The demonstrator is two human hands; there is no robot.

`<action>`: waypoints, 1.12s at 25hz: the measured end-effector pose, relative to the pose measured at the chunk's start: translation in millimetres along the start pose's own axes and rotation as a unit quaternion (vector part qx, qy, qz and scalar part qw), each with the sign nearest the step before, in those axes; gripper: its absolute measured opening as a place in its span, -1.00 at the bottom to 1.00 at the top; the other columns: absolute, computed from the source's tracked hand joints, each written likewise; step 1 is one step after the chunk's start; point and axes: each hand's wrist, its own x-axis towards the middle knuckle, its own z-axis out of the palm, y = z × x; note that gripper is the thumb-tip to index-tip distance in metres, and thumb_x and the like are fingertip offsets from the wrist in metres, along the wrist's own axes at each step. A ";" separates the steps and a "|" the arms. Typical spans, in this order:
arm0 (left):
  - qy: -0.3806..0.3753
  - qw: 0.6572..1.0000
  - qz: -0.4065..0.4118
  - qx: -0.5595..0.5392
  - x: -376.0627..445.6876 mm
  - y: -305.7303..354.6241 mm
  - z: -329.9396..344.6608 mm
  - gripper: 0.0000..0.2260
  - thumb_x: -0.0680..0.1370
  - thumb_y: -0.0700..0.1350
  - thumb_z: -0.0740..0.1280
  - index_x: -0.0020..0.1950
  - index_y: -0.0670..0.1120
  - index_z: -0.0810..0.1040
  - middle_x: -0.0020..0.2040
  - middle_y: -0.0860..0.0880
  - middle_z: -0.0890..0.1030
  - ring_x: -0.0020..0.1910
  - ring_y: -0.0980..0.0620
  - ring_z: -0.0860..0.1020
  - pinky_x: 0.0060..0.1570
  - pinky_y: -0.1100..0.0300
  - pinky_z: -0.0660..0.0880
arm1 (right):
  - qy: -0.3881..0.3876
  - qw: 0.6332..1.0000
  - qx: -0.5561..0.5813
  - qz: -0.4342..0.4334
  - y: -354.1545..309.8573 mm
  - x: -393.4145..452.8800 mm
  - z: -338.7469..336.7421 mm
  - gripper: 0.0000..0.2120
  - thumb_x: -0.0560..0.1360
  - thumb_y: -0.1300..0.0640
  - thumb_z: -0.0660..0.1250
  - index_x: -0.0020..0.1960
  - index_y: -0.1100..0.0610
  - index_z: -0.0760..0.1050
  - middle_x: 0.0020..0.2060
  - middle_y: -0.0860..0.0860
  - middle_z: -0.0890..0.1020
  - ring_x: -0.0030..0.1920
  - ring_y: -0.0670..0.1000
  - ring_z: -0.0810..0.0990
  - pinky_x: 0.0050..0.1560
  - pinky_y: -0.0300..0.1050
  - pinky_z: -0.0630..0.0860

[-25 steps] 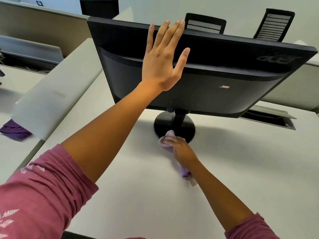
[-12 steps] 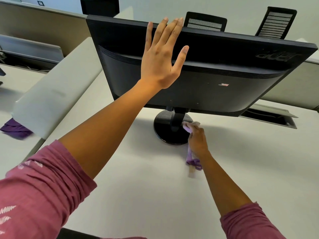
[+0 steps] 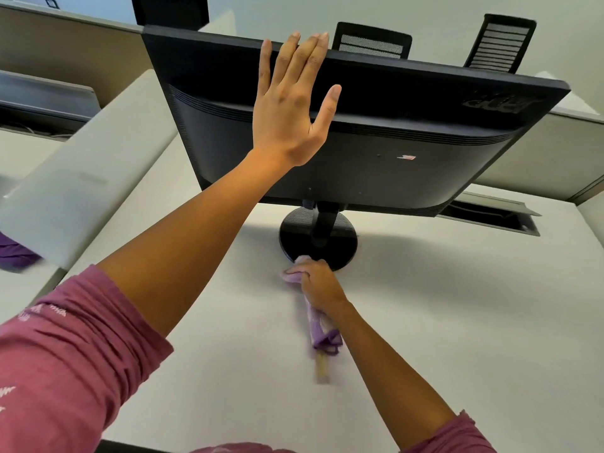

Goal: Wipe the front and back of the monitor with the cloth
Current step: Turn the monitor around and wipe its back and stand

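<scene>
- The monitor (image 3: 408, 148) stands back-side toward the camera on a white desk (image 3: 457, 322), tilted forward, apparently so its rear can be reached.
- The left hand (image 3: 289, 103), fingers straight and spread, presses flat against the monitor's back near its top edge, likely steadying it.
- Below the monitor, the right hand (image 3: 318, 282) grips the purple cloth (image 3: 322, 331), bunched against the round stand (image 3: 318, 238).

monitor (image 3: 376, 152) on desk (image 3: 425, 322), cloth (image 3: 322, 331) before stand (image 3: 318, 238)

Black monitor (image 3: 408, 152) back-facing, tilted; bunched lilac cloth (image 3: 294, 276) at its round base
</scene>
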 end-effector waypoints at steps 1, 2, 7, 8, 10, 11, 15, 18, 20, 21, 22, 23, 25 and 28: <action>0.001 1.000 0.000 -0.003 -0.1 0.0 -0.5 -0.44 0.68 0.18 0.00 0.60 -0.08 0.25 0.56 0.00 0.34 0.60 -0.06 0.20 0.58 -0.11 -0.10 | -0.002 1.000 0.010 -0.010 -3.0 5.2 -0.9 -0.66 0.62 0.21 0.16 0.13 0.01 0.69 0.11 -0.09 0.64 0.07 0.05 0.53 0.16 -0.10 0.45; 0.002 1.000 0.002 -0.006 -0.7 -0.6 -0.7 -0.45 0.68 0.17 0.02 0.60 -0.08 0.26 0.56 0.00 0.35 0.59 -0.06 0.20 0.58 -0.11 -0.10 | 0.015 1.000 0.004 -0.014 -2.8 7.4 -1.4 -0.65 0.62 0.21 0.15 0.18 0.01 0.67 0.15 -0.09 0.63 0.10 0.05 0.50 0.20 -0.08 0.45; 0.007 1.000 0.006 -0.009 -2.6 0.3 -1.5 -0.46 0.68 0.15 0.04 0.60 -0.09 0.27 0.55 0.00 0.35 0.59 -0.06 0.21 0.59 -0.13 -0.08 | 0.040 0.997 -0.068 0.021 6.1 -7.3 -15.7 -0.61 0.60 0.26 0.16 0.28 -0.06 0.58 0.20 -0.11 0.59 0.08 0.03 0.47 0.14 -0.11 0.46; 0.007 1.000 0.005 -0.009 -2.6 0.6 -1.1 -0.46 0.68 0.15 0.04 0.60 -0.09 0.27 0.55 0.00 0.35 0.59 -0.06 0.21 0.59 -0.13 -0.08 | 0.048 0.994 -0.082 0.050 8.8 -8.0 -20.5 -0.71 0.61 0.15 0.17 0.17 -0.03 0.63 0.11 -0.09 0.62 0.02 0.03 0.50 0.02 -0.11 0.49; 0.011 1.000 0.003 -0.006 -2.0 0.3 -0.4 -0.46 0.68 0.15 0.04 0.60 -0.09 0.27 0.55 0.00 0.35 0.59 -0.06 0.21 0.58 -0.12 -0.08 | 0.092 0.981 -0.120 0.124 14.9 -3.3 -34.9 -0.73 0.61 -0.03 0.22 -0.04 0.05 0.65 -0.07 -0.02 0.62 -0.06 0.05 0.57 -0.18 -0.14 0.46; 0.011 1.000 0.003 -0.006 -1.5 -0.1 -0.2 -0.46 0.68 0.15 0.04 0.60 -0.09 0.27 0.55 0.00 0.35 0.59 -0.06 0.21 0.58 -0.12 -0.09 | 0.123 0.970 -0.132 0.161 18.8 -0.7 -43.7 -0.74 0.60 -0.03 0.25 -0.05 0.08 0.64 -0.09 0.01 0.62 -0.06 0.07 0.59 -0.20 -0.16 0.44; 0.017 1.000 0.006 -0.002 -2.5 0.4 2.0 -0.46 0.68 0.14 0.05 0.59 -0.10 0.28 0.55 -0.01 0.36 0.59 -0.07 0.22 0.58 -0.13 -0.07 | 0.201 0.949 -0.089 0.227 35.2 25.9 -77.4 -0.73 0.60 0.25 0.21 0.24 0.11 0.56 0.20 0.08 0.56 0.13 0.12 0.53 0.00 -0.05 0.54; 0.026 1.000 0.008 0.000 -2.0 -1.0 4.0 -0.47 0.68 0.13 0.08 0.58 -0.11 0.30 0.54 -0.01 0.38 0.58 -0.07 0.24 0.58 -0.15 -0.04 | 0.128 0.973 -0.101 0.161 38.2 52.9 -81.2 -0.68 0.59 0.33 0.23 0.30 0.14 0.55 0.20 0.16 0.60 0.19 0.19 0.54 0.17 0.05 0.56; 0.031 1.000 0.006 0.005 -1.7 -1.3 6.2 -0.47 0.67 0.14 0.08 0.58 -0.11 0.31 0.54 -0.02 0.38 0.57 -0.08 0.25 0.58 -0.15 -0.04 | 0.074 0.980 -0.120 0.141 40.7 57.2 -76.0 -0.68 0.60 0.35 0.19 0.30 0.20 0.53 0.17 0.23 0.60 0.20 0.25 0.56 0.24 0.07 0.51; 0.030 1.000 0.007 0.005 -1.3 -1.5 7.1 -0.47 0.67 0.14 0.08 0.58 -0.11 0.31 0.54 -0.02 0.38 0.57 -0.08 0.25 0.57 -0.15 -0.05 | 0.060 0.979 -0.145 0.130 44.2 54.3 -75.0 -0.66 0.61 0.35 0.18 0.33 0.19 0.52 0.19 0.24 0.58 0.21 0.25 0.54 0.26 0.08 0.49; 0.030 1.000 0.008 0.006 -0.9 -1.8 8.0 -0.46 0.67 0.14 0.07 0.58 -0.11 0.31 0.54 -0.02 0.38 0.57 -0.08 0.25 0.57 -0.14 -0.06 | 0.056 0.976 -0.175 0.116 49.9 49.9 -74.7 -0.63 0.62 0.34 0.17 0.37 0.15 0.50 0.24 0.23 0.56 0.23 0.25 0.52 0.28 0.08 0.46; 0.031 0.999 0.009 0.007 -0.6 -1.9 8.7 -0.46 0.67 0.15 0.07 0.58 -0.11 0.31 0.54 -0.02 0.38 0.57 -0.08 0.25 0.57 -0.13 -0.06 | 0.063 0.970 -0.208 0.107 56.1 45.2 -76.7 -0.61 0.62 0.34 0.16 0.39 0.12 0.49 0.29 0.24 0.52 0.24 0.25 0.50 0.28 0.08 0.45; 0.033 0.999 0.009 0.011 0.0 -1.9 9.0 -0.45 0.67 0.16 0.06 0.57 -0.11 0.32 0.54 -0.02 0.38 0.57 -0.08 0.26 0.57 -0.13 -0.06 | 0.095 0.950 -0.264 0.140 66.3 43.2 -85.7 -0.61 0.61 0.36 0.15 0.34 0.07 0.52 0.34 0.27 0.43 0.24 0.23 0.50 0.24 0.03 0.48; 0.036 0.999 0.009 0.014 -0.1 -1.8 9.0 -0.45 0.67 0.17 0.05 0.57 -0.11 0.32 0.54 -0.03 0.38 0.57 -0.09 0.26 0.57 -0.13 -0.06 | 0.109 0.951 -0.238 0.164 61.5 53.0 -88.9 -0.59 0.61 0.37 0.17 0.37 0.06 0.52 0.36 0.24 0.45 0.26 0.20 0.50 0.26 0.01 0.49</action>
